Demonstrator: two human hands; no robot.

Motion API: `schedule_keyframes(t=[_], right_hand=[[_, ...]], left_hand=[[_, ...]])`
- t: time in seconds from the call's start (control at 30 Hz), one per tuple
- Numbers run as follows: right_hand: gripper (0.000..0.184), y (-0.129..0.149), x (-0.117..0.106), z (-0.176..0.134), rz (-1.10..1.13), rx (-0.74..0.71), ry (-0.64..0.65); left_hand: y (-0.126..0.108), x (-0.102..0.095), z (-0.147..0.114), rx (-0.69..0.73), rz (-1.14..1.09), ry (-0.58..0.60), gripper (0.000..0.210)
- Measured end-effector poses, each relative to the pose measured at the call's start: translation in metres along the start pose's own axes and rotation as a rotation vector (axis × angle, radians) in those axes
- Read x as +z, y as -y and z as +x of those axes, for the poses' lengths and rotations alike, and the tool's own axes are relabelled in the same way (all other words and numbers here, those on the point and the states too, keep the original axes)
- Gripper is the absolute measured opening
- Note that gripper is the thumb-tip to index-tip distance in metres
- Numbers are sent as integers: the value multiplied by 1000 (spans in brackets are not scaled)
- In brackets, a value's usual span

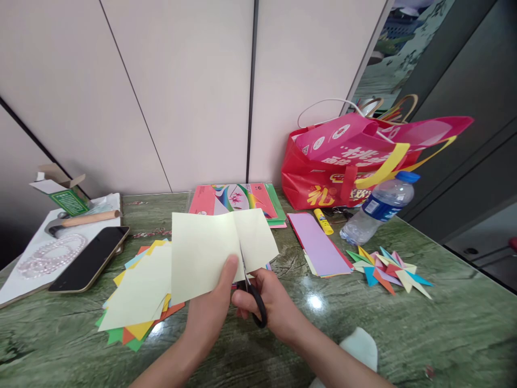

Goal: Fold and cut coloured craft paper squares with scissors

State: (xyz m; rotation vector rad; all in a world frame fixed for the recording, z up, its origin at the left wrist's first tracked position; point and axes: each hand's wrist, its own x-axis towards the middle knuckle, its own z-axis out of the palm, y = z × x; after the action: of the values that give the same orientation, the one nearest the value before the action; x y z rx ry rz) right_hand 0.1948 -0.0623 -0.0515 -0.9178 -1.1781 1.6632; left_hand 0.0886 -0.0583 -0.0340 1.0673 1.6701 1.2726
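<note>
A pale yellow sheet of paper point(202, 250) is held up over the table by my left hand point(216, 302), thumb on its front and fingers hidden behind. My right hand point(266, 302) is closed round the black handles of a pair of scissors point(258, 310). The blades lie along a cut that runs up from the sheet's lower edge, close to my left thumb. To the right of the cut, the narrower part of the sheet bends away a little. Left of my hands lies a fanned stack of coloured paper point(137, 291), with pale yellow on top.
Behind the sheet lies a pack of coloured paper point(242, 198). At right are purple paper strips point(321, 245), a glue stick point(323, 221), a water bottle point(377, 210), folded paper pieces point(391, 269) and a red bag point(323, 172). A phone point(91, 258) and a small hammer-like tool point(86, 220) lie left.
</note>
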Motion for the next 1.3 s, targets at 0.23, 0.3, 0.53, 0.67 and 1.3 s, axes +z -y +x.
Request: schedule_keyframes(t=[0.23, 0.3, 0.53, 0.67, 1.3], right_hand=[[46, 1, 1, -1, 8, -4, 7], [45, 1, 0, 0, 7, -4, 8], [42, -3, 0, 0, 25, -22, 19], [37, -5, -4, 1, -16, -33, 3], [47, 5, -21, 3, -138, 133, 206]], left_hand=[[-1, -1, 1, 4, 15, 15, 37], [-3, -1, 0, -6, 28, -1, 35], [0, 3, -1, -20, -2, -17, 38], [-2, -5, 2, 30, 47, 81, 33], [-34, -102, 89, 177, -135, 745, 44]])
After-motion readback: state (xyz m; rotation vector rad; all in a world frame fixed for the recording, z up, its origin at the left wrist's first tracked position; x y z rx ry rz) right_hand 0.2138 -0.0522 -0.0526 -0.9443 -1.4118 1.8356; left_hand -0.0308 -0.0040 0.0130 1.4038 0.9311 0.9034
